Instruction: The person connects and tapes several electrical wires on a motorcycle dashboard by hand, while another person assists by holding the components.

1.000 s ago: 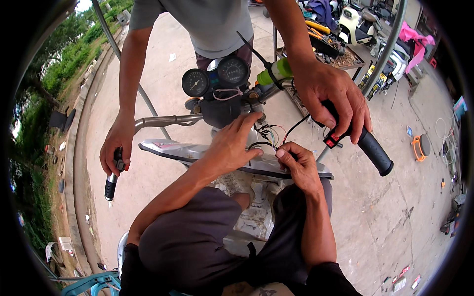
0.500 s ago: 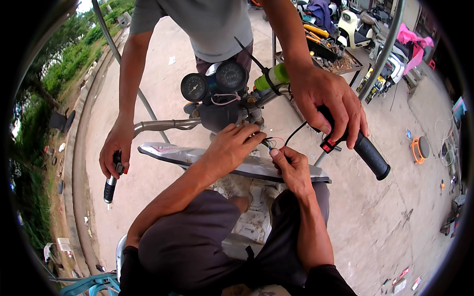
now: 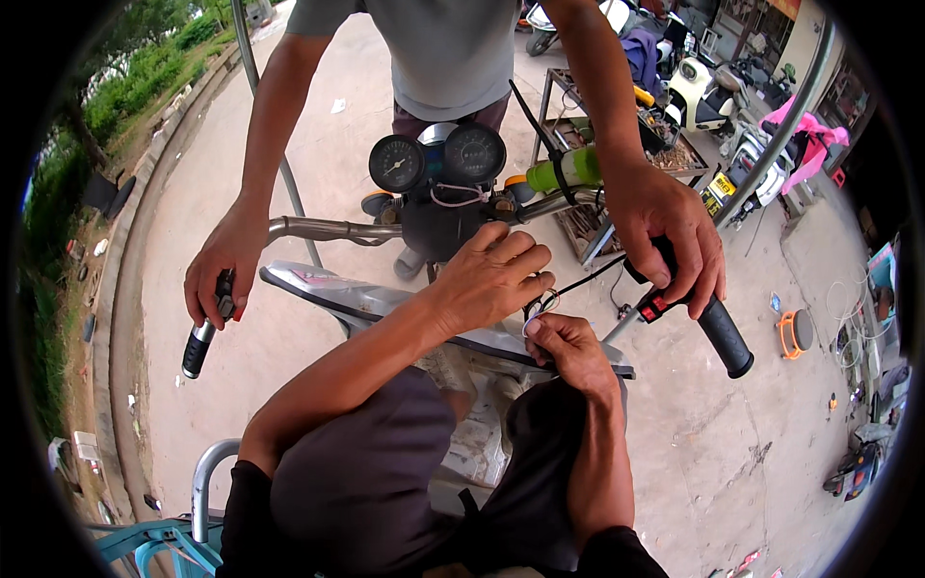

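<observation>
Thin electrical wires [image 3: 541,304] run in a small bundle between my two hands, in front of the motorcycle's handlebar [image 3: 323,229]. My right hand [image 3: 570,353] pinches them between thumb and forefinger. Just above, my left hand [image 3: 493,279] is closed with its fingers curled; whatever lies in its fingertips is hidden. A black cable [image 3: 590,276] leads from the wires toward the right switch housing [image 3: 657,306], which has red buttons. A person facing me rests one hand [image 3: 667,236] by the right grip [image 3: 725,337] and the other [image 3: 226,260] on the left grip [image 3: 198,352].
Two round gauges [image 3: 397,163] sit above the handlebar's middle. A silver-grey leg shield [image 3: 328,289] spans in front of my knees. Behind the right bar, a metal workbench [image 3: 699,166] holds tools. Parked scooters [image 3: 690,89] and an orange-rimmed round object [image 3: 796,332] stand at right.
My left hand has lifted slightly and shifted right, its fingers more curled. My right hand has dropped a little with the wires. The whole view has shifted somewhat.
</observation>
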The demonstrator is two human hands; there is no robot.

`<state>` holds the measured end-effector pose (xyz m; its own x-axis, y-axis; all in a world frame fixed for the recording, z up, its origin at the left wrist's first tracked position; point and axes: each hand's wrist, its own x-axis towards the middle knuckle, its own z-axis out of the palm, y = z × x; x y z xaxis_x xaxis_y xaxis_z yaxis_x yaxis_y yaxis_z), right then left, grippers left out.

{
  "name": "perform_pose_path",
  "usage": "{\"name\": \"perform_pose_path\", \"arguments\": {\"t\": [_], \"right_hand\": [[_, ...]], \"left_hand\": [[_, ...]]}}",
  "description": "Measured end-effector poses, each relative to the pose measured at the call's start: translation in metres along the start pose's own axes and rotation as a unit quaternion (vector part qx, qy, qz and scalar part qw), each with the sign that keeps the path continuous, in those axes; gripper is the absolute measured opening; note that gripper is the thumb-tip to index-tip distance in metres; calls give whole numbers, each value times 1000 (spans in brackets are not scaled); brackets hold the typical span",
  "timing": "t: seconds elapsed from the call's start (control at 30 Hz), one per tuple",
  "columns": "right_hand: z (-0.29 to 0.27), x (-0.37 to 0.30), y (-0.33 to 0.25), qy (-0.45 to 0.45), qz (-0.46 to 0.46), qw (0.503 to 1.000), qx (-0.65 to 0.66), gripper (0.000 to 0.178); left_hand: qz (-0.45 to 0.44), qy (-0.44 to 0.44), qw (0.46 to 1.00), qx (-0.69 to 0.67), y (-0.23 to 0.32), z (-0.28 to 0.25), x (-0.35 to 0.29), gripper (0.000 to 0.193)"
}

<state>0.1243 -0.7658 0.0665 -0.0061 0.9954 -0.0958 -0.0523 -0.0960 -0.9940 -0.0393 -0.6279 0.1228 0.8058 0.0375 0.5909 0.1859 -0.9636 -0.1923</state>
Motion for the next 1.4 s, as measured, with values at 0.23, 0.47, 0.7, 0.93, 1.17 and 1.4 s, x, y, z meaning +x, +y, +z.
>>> {"name": "perform_pose_path", "arguments": {"t": [0.23, 0.47, 0.7, 0.93, 1.17, 1.4], "right_hand": [[8, -1, 10, 33, -39, 999, 6, 36], [1, -3, 11, 104, -63, 992, -43, 28], [4, -5, 10, 168, -108, 980, -27, 23], [18, -8, 12, 222, -165, 929, -247, 29], [56, -19, -15, 302, -220, 837, -400, 38], [74, -29, -24, 208, -288, 764, -539, 49]], "left_hand": [[-79, -114, 953, -268, 0, 29, -23, 29], [-125, -207, 913, -327, -4, 5, -22, 36], [-245, -197, 880, -356, 4, 2, -17, 26], [-227, -179, 864, -412, 3, -6, -20, 22], [-256, -228, 849, -403, 3, -29, -41, 25], [-218, -251, 860, -387, 4, -55, -60, 24]]}}
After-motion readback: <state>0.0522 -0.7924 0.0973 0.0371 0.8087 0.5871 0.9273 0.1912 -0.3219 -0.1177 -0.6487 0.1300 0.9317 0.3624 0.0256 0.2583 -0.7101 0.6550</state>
